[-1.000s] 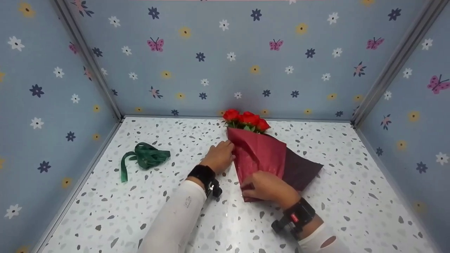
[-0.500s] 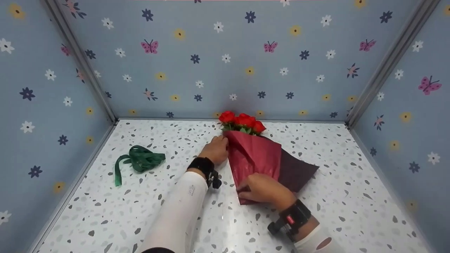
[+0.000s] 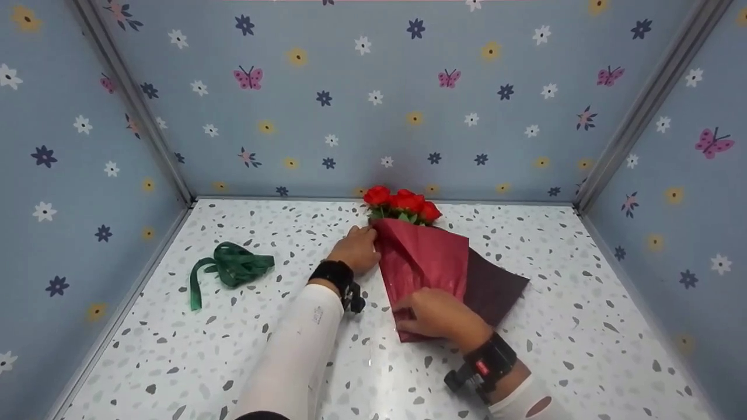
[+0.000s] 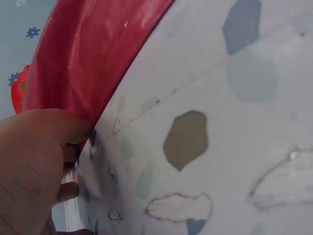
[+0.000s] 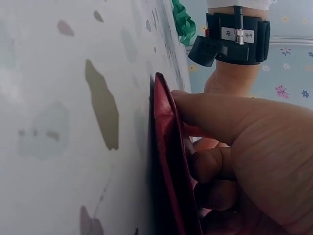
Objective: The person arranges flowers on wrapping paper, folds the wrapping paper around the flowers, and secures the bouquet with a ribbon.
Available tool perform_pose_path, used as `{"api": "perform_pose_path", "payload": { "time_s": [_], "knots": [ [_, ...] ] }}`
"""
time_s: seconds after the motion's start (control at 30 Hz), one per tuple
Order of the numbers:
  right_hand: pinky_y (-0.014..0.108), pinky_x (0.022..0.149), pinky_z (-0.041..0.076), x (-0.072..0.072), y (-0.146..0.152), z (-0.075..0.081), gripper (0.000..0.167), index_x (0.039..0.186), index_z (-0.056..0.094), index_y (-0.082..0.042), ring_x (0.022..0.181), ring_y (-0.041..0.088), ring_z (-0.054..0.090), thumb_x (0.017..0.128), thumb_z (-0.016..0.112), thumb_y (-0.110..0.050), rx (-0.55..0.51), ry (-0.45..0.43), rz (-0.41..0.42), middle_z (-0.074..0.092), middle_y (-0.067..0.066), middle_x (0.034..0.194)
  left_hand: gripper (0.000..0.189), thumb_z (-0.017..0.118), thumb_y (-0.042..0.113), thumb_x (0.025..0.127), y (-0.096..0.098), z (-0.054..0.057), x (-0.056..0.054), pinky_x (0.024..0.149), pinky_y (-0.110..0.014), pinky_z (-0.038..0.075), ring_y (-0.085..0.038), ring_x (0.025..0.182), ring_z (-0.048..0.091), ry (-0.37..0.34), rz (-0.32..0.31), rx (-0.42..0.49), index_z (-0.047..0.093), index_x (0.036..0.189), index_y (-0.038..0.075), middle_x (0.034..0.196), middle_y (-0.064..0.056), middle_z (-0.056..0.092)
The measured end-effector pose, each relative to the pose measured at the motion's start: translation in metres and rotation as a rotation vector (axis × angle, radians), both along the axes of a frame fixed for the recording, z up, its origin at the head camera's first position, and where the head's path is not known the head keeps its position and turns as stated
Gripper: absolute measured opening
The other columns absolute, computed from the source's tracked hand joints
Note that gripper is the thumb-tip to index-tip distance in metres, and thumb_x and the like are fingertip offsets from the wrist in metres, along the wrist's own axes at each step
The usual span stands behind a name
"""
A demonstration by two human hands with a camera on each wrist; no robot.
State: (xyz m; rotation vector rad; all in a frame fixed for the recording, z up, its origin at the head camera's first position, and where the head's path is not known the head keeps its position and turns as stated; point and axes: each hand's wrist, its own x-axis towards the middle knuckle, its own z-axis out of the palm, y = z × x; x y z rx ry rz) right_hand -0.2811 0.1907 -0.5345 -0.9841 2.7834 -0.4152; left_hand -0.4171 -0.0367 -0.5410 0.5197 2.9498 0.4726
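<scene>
A bouquet of red roses (image 3: 402,200) lies on the table, its heads showing above a dark red sheet of wrapping paper (image 3: 435,251). The paper is folded over the stems, which are hidden; its darker side (image 3: 496,287) spreads to the right. My left hand (image 3: 355,251) pinches the paper's upper left edge, close below the roses. Lower down, my right hand (image 3: 435,312) holds the folded paper near its bottom left corner, fingers curled against it. In the right wrist view, the thumb lies along the red fold (image 5: 168,127).
A bundle of green ribbon (image 3: 236,265) lies on the left of the speckled white table (image 3: 175,350), one end trailing toward the front. Blue patterned panels (image 3: 373,105) stand behind and at both sides. The roses are close to the back panel.
The head view has shifted slightly. Both hands keep their places on the wrapping paper, the left having slid a little up its edge toward the roses.
</scene>
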Motion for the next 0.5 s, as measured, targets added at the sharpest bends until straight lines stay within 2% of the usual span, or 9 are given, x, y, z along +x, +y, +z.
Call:
{"api": "perform_pose_path", "payload": {
  "time_s": [0.2,0.33,0.5],
  "knots": [
    [0.035,0.077,0.059,-0.001,0.003,0.000,0.030,0.126,0.087,-0.024,0.072,0.007,0.060,0.099,0.089,-0.036,-0.011,-0.028,0.014,0.074,-0.010,0.084,0.044,0.064,0.029,0.113,0.000,-0.003,-0.005,0.123,-0.056,0.052,-0.034,0.146,0.055,0.022,0.009,-0.004,0.063,0.151,0.006,0.157,-0.014,0.065],
    [0.036,0.077,0.061,-0.001,0.004,0.001,0.032,0.128,0.087,-0.024,0.072,0.006,0.059,0.098,0.088,-0.034,-0.017,-0.025,0.035,0.076,-0.008,0.084,0.047,0.061,0.030,0.115,0.000,-0.007,-0.009,0.124,-0.057,0.052,-0.034,0.148,0.052,0.012,0.020,-0.008,0.059,0.156,0.006,0.161,-0.014,0.062],
    [0.032,0.072,0.055,-0.001,0.005,0.002,0.032,0.132,0.086,-0.024,0.071,0.006,0.055,0.100,0.085,-0.030,-0.026,-0.047,0.042,0.069,-0.007,0.076,0.052,0.056,0.030,0.117,0.002,-0.010,-0.009,0.124,-0.056,0.052,-0.035,0.151,0.049,0.018,0.009,-0.051,0.053,0.162,0.005,0.166,-0.014,0.059]
  ]
}}
